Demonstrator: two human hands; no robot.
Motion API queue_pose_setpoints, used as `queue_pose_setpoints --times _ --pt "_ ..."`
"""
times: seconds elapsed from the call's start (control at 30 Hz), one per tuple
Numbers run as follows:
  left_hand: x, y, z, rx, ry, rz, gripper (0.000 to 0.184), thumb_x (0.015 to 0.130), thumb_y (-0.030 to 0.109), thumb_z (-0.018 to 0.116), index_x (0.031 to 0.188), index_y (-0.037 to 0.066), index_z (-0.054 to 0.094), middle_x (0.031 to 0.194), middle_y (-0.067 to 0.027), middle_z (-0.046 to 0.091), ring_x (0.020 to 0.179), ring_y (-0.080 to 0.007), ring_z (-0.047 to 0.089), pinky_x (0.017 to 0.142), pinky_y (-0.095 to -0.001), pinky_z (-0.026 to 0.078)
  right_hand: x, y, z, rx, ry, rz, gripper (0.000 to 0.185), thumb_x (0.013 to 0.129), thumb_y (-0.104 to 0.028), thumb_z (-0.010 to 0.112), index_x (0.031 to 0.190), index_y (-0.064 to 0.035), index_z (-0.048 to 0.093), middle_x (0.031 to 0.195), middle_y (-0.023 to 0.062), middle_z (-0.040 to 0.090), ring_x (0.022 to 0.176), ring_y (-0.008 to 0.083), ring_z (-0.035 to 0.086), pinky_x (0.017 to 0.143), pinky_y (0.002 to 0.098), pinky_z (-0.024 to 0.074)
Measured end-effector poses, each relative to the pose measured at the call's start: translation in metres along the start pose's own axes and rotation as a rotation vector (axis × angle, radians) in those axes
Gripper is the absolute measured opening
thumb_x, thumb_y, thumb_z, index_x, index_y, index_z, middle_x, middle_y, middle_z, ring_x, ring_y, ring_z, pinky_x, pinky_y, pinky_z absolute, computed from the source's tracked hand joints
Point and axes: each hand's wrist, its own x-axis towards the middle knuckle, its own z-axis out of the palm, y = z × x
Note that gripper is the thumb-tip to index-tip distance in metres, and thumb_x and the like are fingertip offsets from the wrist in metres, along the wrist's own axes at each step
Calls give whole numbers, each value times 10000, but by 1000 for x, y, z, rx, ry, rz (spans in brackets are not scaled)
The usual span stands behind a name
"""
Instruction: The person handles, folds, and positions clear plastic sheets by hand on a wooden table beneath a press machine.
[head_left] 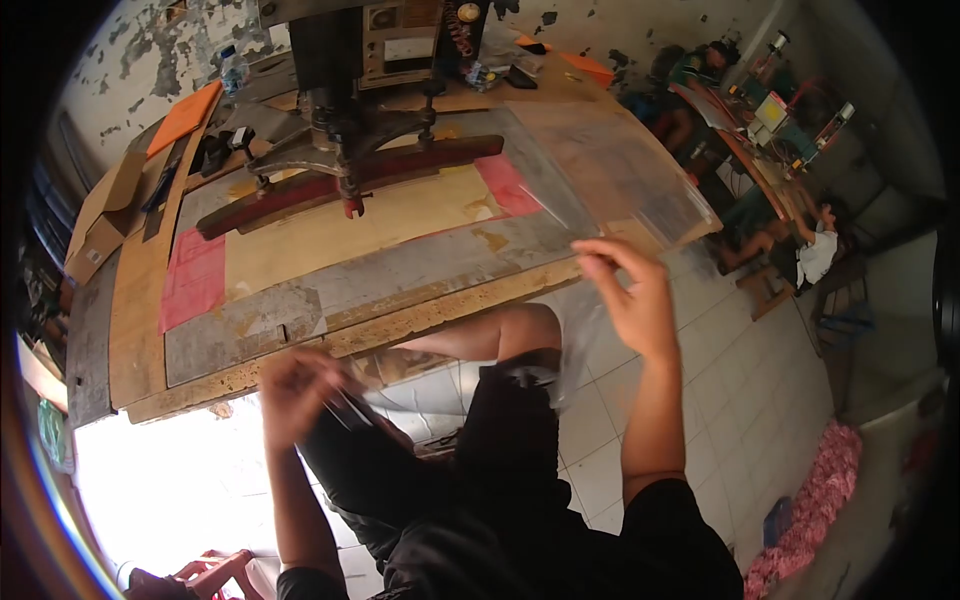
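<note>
Around 8 o'clock, the left hand (300, 385) is motion-blurred; its separate fingers and the ends of the thin, pale streaks below it cannot be made out. At 4 o'clock, the clear plastic film (574, 345) is smeared, its edges indistinct; whether the right hand (628, 290) grips it is unclear. Toward 11 o'clock, the top edge cuts off the press (325, 50), and its control-panel (400, 42) markings are too small to read. The bottom edge crops the red stool (225, 572) at 7 o'clock.
</note>
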Motion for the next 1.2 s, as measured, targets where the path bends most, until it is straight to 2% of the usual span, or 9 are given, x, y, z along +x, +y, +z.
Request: queue_pose_setpoints --times 0.1,0.2,0.3,0.47,0.67,1.0,1.07,1.13,1.2 --pt "-37 -4 53 34 -359 80 129 924 109 810 997 11 769 883 -112 803 840 -193 794 751 -318 629 -2 -11 -38 -202 93 -145 92 982 -42 693 1055 -7 737 986 84 699 835 159 654 784 299 531" --pt "-49 -4 119 -105 -746 274 352 909 212 841 1189 15 760 1087 -123 795 1005 -278 775 875 -371 610 -6 -27 -67 -707 194 -457 80 979 -44 684 1039 -19 730 872 63 663 793 145 618 724 309 497" --pt "-68 -6 157 -117 -907 261 481 917 290 832 1301 26 711 1251 -143 746 1150 -307 716 993 -415 557 -26 -44 -91 -345 58 78 50 988 -50 641 1011 -35 683 690 5 540 646 100 542 618 306 415" --pt "-56 -23 157 -26 -997 237 530 933 332 810 1340 18 680 1275 -150 730 1170 -322 699 1025 -433 535 -50 -41 -139 -106 -19 49 162 960 -87 692 878 -16 571 759 22 565 636 100 529 639 260 426" --pt "-10 -8 158 144 -677 284 468 936 191 802 1347 19 660 1339 -147 702 1263 -332 658 1090 -438 505 -79 -86 -148 -573 -46 -102 234 820 45 811 883 -1 591 857 77 655 792 149 692 722 285 509" --pt "6 -25 182 484 140 456 1026 791 258 930 1569 31 301 1582 -264 324 1433 -470 408 1134 -542 429 -75 -137 -178 -583 155 -328 267 906 78 697 1171 57 680 1059 148 652 860 215 691 792 312 551" --pt "4 -27 175 473 167 402 932 845 224 894 1545 35 309 1538 -244 386 1386 -403 479 1100 -491 465 -72 -135 -186 -540 156 -319 262 916 55 689 1178 66 681 1056 143 626 838 191 656 734 307 564" --pt "-2 -39 174 25 123 87 828 885 175 861 1511 40 335 1499 -212 440 1321 -325 544 1067 -441 497 -66 -136 -189 -464 48 -294 292 901 47 697 1192 69 681 1049 133 609 815 168 635 677 284 564" --pt "-13 -46 174 -113 113 30 682 985 205 759 1493 38 336 1485 -196 466 1292 -274 572 1054 -403 510 -59 -134 -180 -410 32 -305 305 890 37 697 1194 68 686 1049 123 595 783 144 603 646 264 550"
